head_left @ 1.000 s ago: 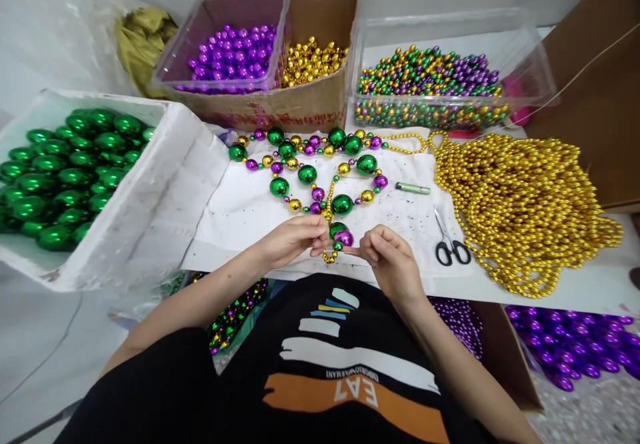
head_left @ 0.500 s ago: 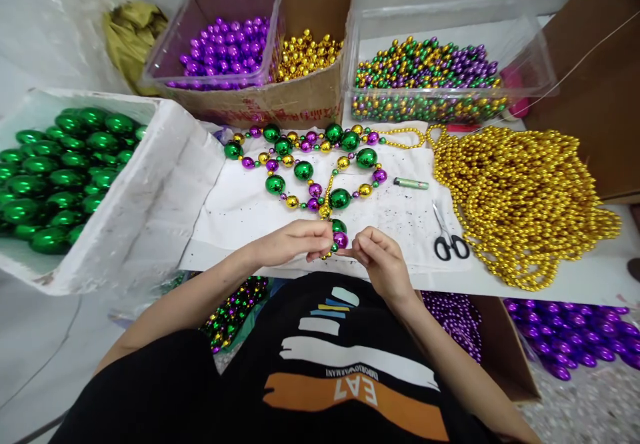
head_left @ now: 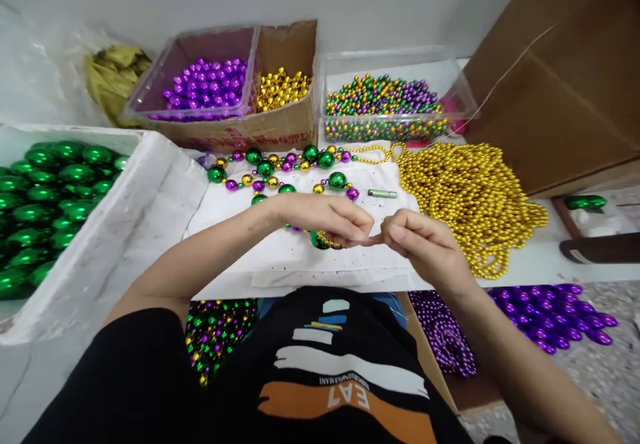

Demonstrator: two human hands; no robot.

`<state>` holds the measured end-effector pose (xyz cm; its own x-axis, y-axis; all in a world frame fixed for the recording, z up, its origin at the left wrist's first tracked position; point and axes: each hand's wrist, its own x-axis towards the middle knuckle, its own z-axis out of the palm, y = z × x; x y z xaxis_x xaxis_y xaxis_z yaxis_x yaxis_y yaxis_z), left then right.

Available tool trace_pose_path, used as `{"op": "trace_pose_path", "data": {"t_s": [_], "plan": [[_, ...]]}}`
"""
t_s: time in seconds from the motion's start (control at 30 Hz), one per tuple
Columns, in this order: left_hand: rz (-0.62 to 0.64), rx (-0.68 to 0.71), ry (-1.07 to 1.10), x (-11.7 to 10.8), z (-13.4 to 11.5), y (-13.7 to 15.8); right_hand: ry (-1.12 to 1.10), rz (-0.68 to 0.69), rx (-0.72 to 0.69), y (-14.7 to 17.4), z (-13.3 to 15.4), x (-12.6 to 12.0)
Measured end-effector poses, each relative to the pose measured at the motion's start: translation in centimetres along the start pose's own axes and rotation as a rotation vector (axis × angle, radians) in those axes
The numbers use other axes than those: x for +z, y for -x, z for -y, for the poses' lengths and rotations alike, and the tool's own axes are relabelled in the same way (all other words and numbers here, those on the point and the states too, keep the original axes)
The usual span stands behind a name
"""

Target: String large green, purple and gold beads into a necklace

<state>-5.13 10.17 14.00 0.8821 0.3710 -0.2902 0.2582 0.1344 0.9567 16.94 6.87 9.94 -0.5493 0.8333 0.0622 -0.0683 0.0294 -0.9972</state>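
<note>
My left hand [head_left: 333, 221] is closed, palm down, over the near end of a bead necklace [head_left: 337, 181] in green, purple and gold. A short run of gold beads and a large green bead show under its fingers, which seem to grip that end. Close by on the right, my right hand [head_left: 425, 244] is closed, thumb pressed on the curled fingers. One fingertip reaches toward the left hand. Any thread between the two hands is too fine to make out. The necklace's far part curves across a white cloth [head_left: 235, 264].
A green lighter [head_left: 383, 193] lies behind my right hand. Gold bead strands [head_left: 465, 197] are heaped on the right. A foam box [head_left: 165, 184] of green beads stands left. At the back are a cardboard box [head_left: 225, 134] and a clear bin [head_left: 395, 127] of beads.
Both hands have moved right and slightly up from the table's front edge, staying close together. The view has shifted, and the scissors seen before are now hidden, apparently by my right hand.
</note>
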Motion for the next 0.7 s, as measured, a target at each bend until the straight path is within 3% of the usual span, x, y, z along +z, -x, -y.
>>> {"op": "trace_pose_path", "data": {"t_s": [0.17,0.27,0.47,0.7], "plan": [[-0.195,0.11,-0.23,-1.5,-8.1,1.0,0.553,0.013,-0.394,-3.0,8.2,-1.7],[-0.342,0.193,-0.316,-1.9,-11.9,2.5,0.769,0.021,-0.619,-5.0,11.9,-1.8],[-0.614,0.36,-0.351,-3.4,-15.2,5.6,0.918,-0.002,-0.785,-8.9,16.9,-0.9],[-0.739,0.494,-0.355,-4.2,-18.9,9.1,0.977,0.035,-0.961,-12.6,21.4,0.8]]}}
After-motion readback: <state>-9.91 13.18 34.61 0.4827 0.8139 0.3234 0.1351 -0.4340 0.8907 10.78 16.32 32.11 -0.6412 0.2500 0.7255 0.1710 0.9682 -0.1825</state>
